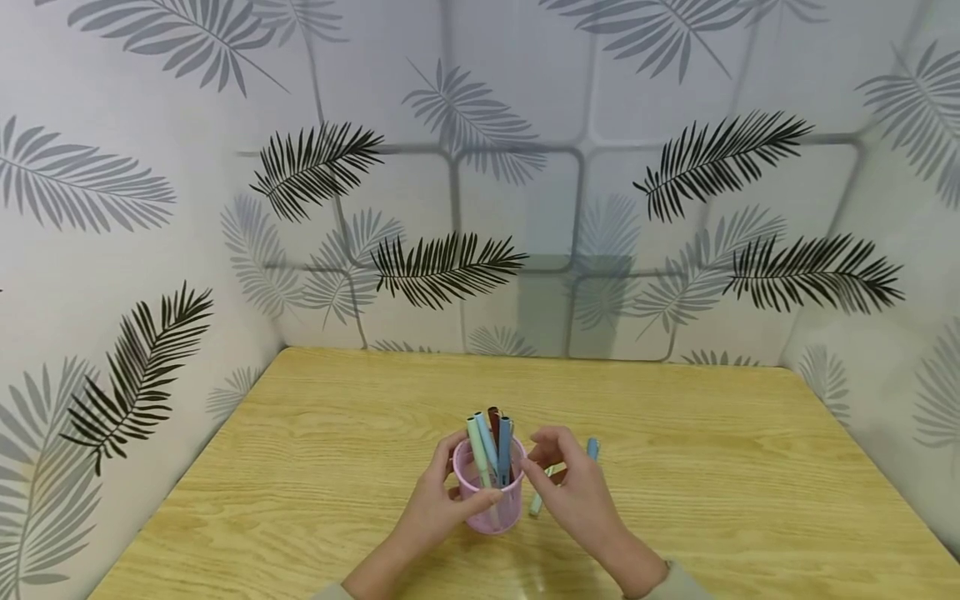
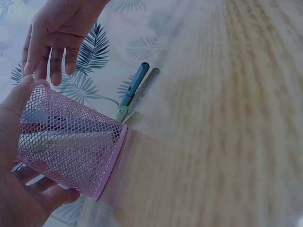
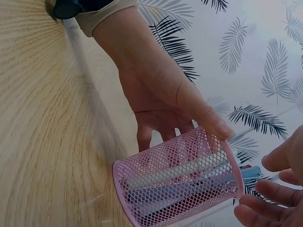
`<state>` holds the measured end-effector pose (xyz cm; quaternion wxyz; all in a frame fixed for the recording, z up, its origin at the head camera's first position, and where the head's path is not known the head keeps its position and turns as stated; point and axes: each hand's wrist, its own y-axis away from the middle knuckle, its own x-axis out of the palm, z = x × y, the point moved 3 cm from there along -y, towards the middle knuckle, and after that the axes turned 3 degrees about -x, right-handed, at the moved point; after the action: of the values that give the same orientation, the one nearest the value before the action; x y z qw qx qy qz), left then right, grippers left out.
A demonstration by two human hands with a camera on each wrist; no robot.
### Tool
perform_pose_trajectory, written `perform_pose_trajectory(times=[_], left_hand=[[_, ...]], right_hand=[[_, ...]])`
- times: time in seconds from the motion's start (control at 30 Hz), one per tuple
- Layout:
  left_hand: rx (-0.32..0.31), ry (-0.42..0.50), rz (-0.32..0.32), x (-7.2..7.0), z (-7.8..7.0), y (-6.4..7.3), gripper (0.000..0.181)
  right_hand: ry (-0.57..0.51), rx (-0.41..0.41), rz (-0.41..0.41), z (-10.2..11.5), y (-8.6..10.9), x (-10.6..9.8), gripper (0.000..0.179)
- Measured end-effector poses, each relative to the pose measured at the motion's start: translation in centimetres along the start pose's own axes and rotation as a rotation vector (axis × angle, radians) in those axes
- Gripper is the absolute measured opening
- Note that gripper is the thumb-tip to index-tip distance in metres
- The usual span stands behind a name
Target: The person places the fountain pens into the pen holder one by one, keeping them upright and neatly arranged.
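Observation:
A pink mesh pen holder stands on the table, and my left hand grips it from the left with the thumb across its near side. Inside lean a light green pen, a light blue pen, a dark red pen and a darker blue pen. My right hand hovers at the right of the rim, fingers loosely bent; no pen shows in it. Beneath it, a blue pen and a green pen lie on the table, partly hidden in the head view.
The wood-grain table reaches back to a pale wall with leaf patterns. More patterned wall stands along the left and right sides. A dark object sits by the left sleeve in the right wrist view.

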<state>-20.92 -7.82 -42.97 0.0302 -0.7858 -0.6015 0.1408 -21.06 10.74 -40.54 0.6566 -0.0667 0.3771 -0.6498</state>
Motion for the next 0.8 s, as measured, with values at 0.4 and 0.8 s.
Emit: perform_pose_trajectory(times=[0.4, 0.8], left_hand=[[0.021, -0.034, -0.001, -0.1, 0.0, 0.1, 0.077], [0.012, -0.032, -0.002, -0.1, 0.2, 0.0, 0.077]], right_hand=[[0.060, 0.023, 0.011, -0.6, 0.2, -0.6, 0.028], [0.077, 0.069, 0.010, -1.3, 0.4, -1.3, 0.025]])
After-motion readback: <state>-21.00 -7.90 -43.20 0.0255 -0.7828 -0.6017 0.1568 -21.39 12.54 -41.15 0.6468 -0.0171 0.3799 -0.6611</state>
